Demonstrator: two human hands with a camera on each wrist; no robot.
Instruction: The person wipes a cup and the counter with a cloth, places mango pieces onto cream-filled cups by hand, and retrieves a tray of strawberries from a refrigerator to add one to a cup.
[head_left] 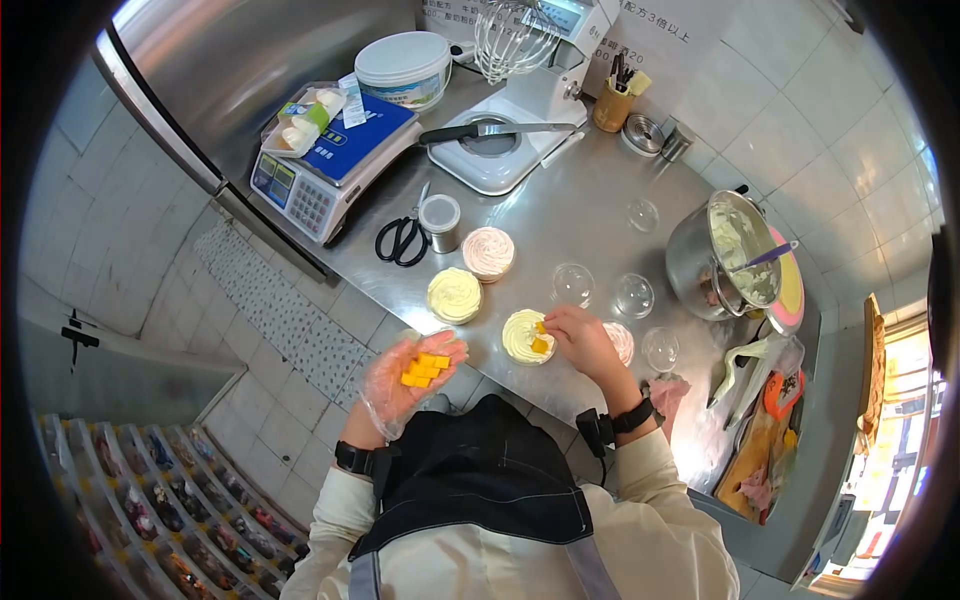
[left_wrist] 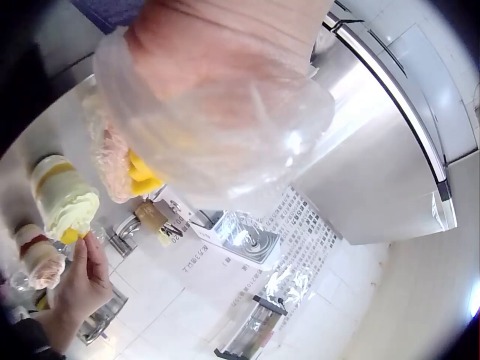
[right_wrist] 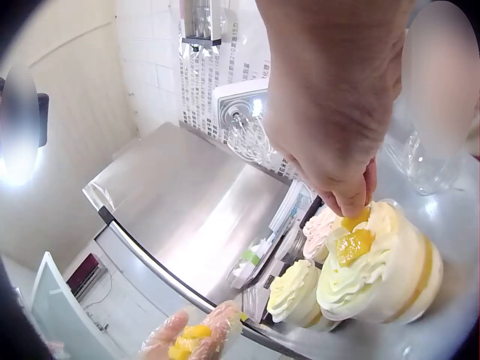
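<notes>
In the head view my left hand (head_left: 392,388), in a clear plastic glove, is turned palm up near the table's front edge. Several yellow mango cubes (head_left: 427,370) lie on its palm. My bare right hand (head_left: 583,338) reaches over a clear cup topped with pale yellow cream (head_left: 521,343). Its thumb and fingertips pinch a mango cube (right_wrist: 355,219) right at the cream. Beside that piece, another mango cube (right_wrist: 353,246) sits on the swirl. A pink-cream cup (head_left: 620,344) is partly hidden behind the right hand.
Another yellow-cream cup (head_left: 455,296) and a pink-cream cup (head_left: 489,253) stand left of centre. Clear lids (head_left: 634,296) lie to the right, before a steel pot (head_left: 700,255). Scissors (head_left: 402,241), a scale (head_left: 335,160) and a long knife (head_left: 495,131) are farther back.
</notes>
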